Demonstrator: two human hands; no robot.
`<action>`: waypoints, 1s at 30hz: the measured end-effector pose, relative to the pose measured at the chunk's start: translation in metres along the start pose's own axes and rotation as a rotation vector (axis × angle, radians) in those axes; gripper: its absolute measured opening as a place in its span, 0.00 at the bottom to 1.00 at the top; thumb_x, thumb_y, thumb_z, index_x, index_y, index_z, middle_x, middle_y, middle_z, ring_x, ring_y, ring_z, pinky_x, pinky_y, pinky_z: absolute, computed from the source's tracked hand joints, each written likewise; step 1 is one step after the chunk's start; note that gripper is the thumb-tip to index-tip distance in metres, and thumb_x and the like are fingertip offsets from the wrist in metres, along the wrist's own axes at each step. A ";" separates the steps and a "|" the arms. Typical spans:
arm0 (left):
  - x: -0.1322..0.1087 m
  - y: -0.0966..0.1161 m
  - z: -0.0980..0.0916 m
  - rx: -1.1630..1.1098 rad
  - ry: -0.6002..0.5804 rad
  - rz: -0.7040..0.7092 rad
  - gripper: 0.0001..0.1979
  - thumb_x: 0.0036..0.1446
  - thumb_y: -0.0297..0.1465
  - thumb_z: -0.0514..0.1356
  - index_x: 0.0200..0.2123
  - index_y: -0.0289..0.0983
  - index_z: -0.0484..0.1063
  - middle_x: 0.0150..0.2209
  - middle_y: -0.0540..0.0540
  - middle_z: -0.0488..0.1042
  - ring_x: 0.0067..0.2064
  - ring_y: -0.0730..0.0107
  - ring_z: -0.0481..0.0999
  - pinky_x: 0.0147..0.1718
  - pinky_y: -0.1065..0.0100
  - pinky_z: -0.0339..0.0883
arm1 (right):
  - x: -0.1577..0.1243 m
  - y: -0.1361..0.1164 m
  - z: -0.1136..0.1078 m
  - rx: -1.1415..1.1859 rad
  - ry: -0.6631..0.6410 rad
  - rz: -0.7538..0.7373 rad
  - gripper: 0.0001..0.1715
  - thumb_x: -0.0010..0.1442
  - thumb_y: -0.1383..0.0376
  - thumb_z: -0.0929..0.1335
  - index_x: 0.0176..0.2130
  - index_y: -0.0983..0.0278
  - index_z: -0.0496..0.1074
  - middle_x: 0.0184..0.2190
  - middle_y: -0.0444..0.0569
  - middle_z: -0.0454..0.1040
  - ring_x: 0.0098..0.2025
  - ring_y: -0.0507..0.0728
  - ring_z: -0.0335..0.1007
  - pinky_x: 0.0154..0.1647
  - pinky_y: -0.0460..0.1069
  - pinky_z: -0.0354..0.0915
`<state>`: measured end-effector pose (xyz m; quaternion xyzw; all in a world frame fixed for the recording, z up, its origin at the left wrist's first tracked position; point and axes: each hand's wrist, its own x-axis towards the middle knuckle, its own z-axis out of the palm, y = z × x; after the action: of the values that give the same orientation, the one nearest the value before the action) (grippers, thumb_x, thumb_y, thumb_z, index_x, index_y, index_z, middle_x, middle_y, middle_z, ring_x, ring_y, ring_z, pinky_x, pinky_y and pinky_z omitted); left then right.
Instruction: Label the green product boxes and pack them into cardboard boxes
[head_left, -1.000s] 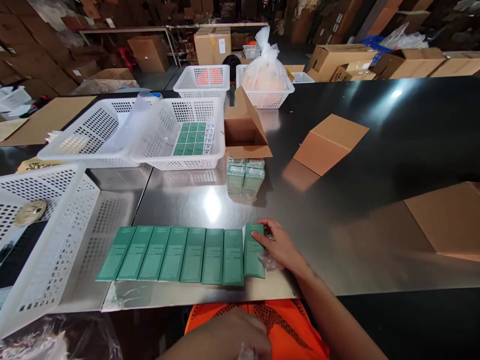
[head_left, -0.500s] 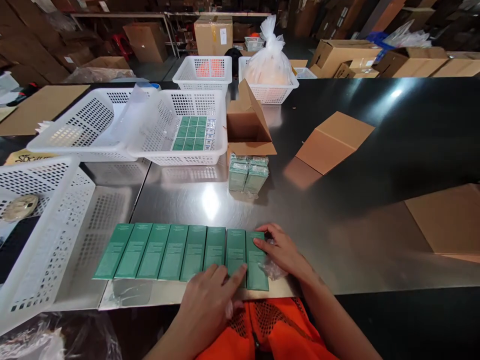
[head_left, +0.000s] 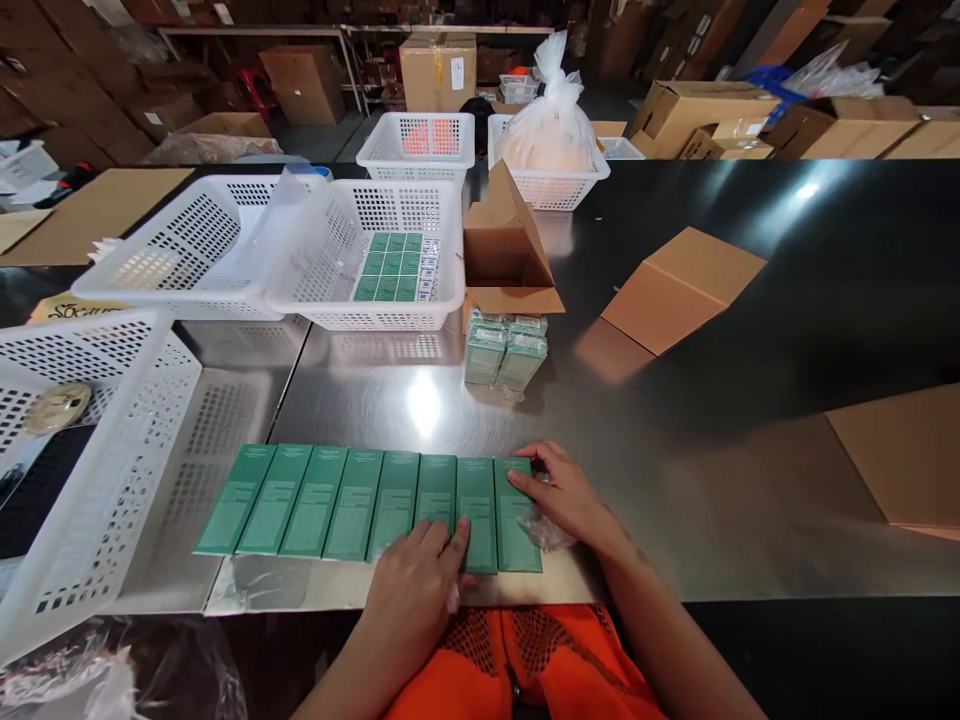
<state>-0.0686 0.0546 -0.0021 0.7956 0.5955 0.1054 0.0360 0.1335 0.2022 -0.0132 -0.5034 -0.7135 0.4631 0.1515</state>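
Note:
Several flat green boxes (head_left: 313,500) lie side by side in a row along the table's front edge. My left hand (head_left: 421,575) rests over the lower ends of the middle boxes, its fingers partly curled; whether it grips anything is unclear. At the right end, my right hand (head_left: 559,495) has its thumb and fingers around the top of the last green box (head_left: 519,530), with crumpled clear plastic under the palm. Beyond the row, wrapped green boxes (head_left: 504,355) stand in front of an open cardboard box (head_left: 506,260).
A white basket (head_left: 375,318) holds more small green boxes. Other white baskets stand at left (head_left: 161,400) and at the back (head_left: 416,165). A folded cardboard piece (head_left: 679,285) lies right of centre, another (head_left: 907,450) at the right edge.
My left hand has shifted slightly left along the boxes, its index finger drawn back from the gap near the last box. My right hand stays at the last box. The view has shifted slightly.

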 end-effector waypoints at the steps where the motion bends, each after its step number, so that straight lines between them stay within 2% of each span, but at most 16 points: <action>1: 0.000 0.000 0.000 -0.003 -0.003 -0.003 0.29 0.47 0.28 0.73 0.54 0.32 0.73 0.31 0.49 0.72 0.32 0.63 0.75 0.24 0.65 0.71 | 0.000 0.000 0.000 -0.007 -0.005 -0.004 0.22 0.58 0.50 0.67 0.43 0.63 0.72 0.42 0.52 0.69 0.43 0.60 0.68 0.45 0.54 0.66; 7: -0.003 0.000 0.005 0.020 -0.010 0.000 0.31 0.47 0.28 0.73 0.56 0.32 0.71 0.31 0.49 0.71 0.32 0.63 0.75 0.25 0.65 0.71 | -0.002 -0.001 -0.002 -0.009 -0.053 -0.026 0.21 0.59 0.50 0.67 0.44 0.63 0.72 0.42 0.51 0.69 0.43 0.60 0.68 0.45 0.54 0.65; 15: -0.006 -0.004 0.008 0.077 -0.021 0.053 0.31 0.52 0.31 0.70 0.58 0.30 0.68 0.30 0.49 0.70 0.31 0.65 0.73 0.26 0.67 0.71 | -0.001 0.002 -0.001 0.069 -0.029 -0.019 0.21 0.58 0.51 0.67 0.43 0.62 0.72 0.41 0.51 0.68 0.45 0.61 0.68 0.47 0.55 0.64; 23: -0.003 0.001 0.006 0.104 0.013 0.038 0.31 0.46 0.25 0.72 0.55 0.30 0.70 0.29 0.50 0.71 0.30 0.64 0.74 0.25 0.67 0.70 | -0.006 0.003 0.008 0.028 0.013 -0.026 0.20 0.60 0.52 0.66 0.44 0.64 0.72 0.42 0.53 0.69 0.45 0.61 0.70 0.47 0.56 0.67; 25: -0.004 0.000 0.004 0.070 0.019 0.029 0.32 0.48 0.29 0.72 0.56 0.32 0.69 0.30 0.49 0.72 0.30 0.64 0.75 0.25 0.67 0.70 | -0.009 0.001 0.007 0.011 0.062 -0.036 0.21 0.60 0.52 0.66 0.47 0.64 0.71 0.45 0.54 0.69 0.47 0.61 0.71 0.48 0.56 0.68; 27: -0.007 -0.002 -0.001 -0.021 0.066 0.003 0.34 0.52 0.41 0.69 0.59 0.33 0.67 0.30 0.48 0.71 0.29 0.64 0.74 0.24 0.68 0.68 | -0.009 -0.006 0.001 -0.036 0.177 -0.046 0.25 0.61 0.51 0.66 0.53 0.63 0.69 0.50 0.56 0.69 0.48 0.62 0.71 0.48 0.56 0.69; 29: -0.008 -0.003 -0.010 -0.194 0.118 -0.002 0.32 0.57 0.52 0.59 0.58 0.37 0.69 0.30 0.48 0.70 0.27 0.66 0.73 0.22 0.68 0.66 | -0.003 -0.019 -0.011 -0.164 0.331 -0.066 0.30 0.63 0.50 0.65 0.59 0.61 0.64 0.56 0.57 0.66 0.46 0.63 0.73 0.45 0.57 0.71; 30: -0.009 -0.002 -0.015 -0.300 0.138 0.003 0.29 0.61 0.53 0.54 0.53 0.38 0.73 0.29 0.48 0.68 0.26 0.67 0.72 0.22 0.69 0.64 | 0.004 -0.028 -0.018 -0.257 0.397 -0.083 0.32 0.64 0.50 0.63 0.62 0.60 0.61 0.60 0.58 0.64 0.44 0.63 0.74 0.42 0.57 0.71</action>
<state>-0.0763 0.0461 0.0114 0.7730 0.5730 0.2476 0.1134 0.1282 0.2126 0.0180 -0.5702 -0.7428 0.2537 0.2424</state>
